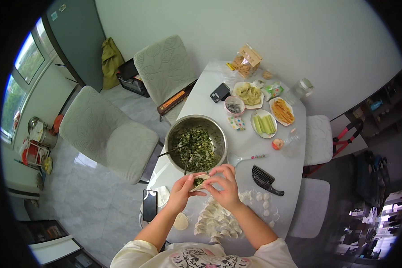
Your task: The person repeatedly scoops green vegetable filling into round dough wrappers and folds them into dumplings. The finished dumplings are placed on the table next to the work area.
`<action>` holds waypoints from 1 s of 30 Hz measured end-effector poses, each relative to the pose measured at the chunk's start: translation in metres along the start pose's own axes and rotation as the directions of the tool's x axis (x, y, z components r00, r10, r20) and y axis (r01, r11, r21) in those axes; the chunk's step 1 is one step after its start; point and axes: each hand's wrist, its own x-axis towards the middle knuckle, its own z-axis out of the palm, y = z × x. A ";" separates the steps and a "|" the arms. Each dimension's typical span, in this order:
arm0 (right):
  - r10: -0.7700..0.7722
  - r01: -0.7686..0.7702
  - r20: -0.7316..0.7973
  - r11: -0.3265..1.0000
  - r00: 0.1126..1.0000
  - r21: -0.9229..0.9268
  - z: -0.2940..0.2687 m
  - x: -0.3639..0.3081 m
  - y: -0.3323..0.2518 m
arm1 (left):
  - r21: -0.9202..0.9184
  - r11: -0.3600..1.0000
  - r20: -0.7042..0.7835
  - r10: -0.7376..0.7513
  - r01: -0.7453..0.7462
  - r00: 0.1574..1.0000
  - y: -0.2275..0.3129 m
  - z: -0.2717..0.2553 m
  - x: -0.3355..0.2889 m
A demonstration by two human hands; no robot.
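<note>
Between my two hands is a dumpling wrapper point(200, 182) with green chopped filling showing in its fold. My left hand point(181, 191) cups it from the left, thumb at its edge. The fingers of my right hand point(224, 186) pinch its right side. Just beyond stands a large steel bowl point(224, 142) of chopped green filling point(193, 144), with dark chopsticks point(167, 152) leaning in it. Rows of folded dumplings point(216, 219) lie on the table below my right wrist. A flat round wrapper point(181, 221) rests near my left forearm.
A black cleaver point(264, 179) and a white ladle point(239, 158) lie right of the bowl. Small dough pieces point(266, 204) sit nearby. Plates of cucumber point(264, 124), yellow strips point(282, 110) and dumplings point(249, 94) stand farther back. A phone point(150, 205) lies at the left edge; chairs point(131, 152) surround the table.
</note>
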 end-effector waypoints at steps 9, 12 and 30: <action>0.230 -0.191 -0.096 0.931 0.968 0.310 0.008 -0.011 -0.005 | 0.333 0.929 0.137 0.124 -0.164 0.983 -0.004 0.007 -0.014; 0.257 -0.238 -0.021 0.918 0.966 0.316 0.000 -0.012 -0.011 | 0.279 0.942 0.135 0.155 -0.188 0.979 -0.002 0.012 -0.019; -0.037 0.038 -0.011 0.997 0.999 0.062 -0.027 -0.019 -0.042 | 0.413 0.887 0.259 0.105 -0.208 0.960 0.006 0.025 -0.035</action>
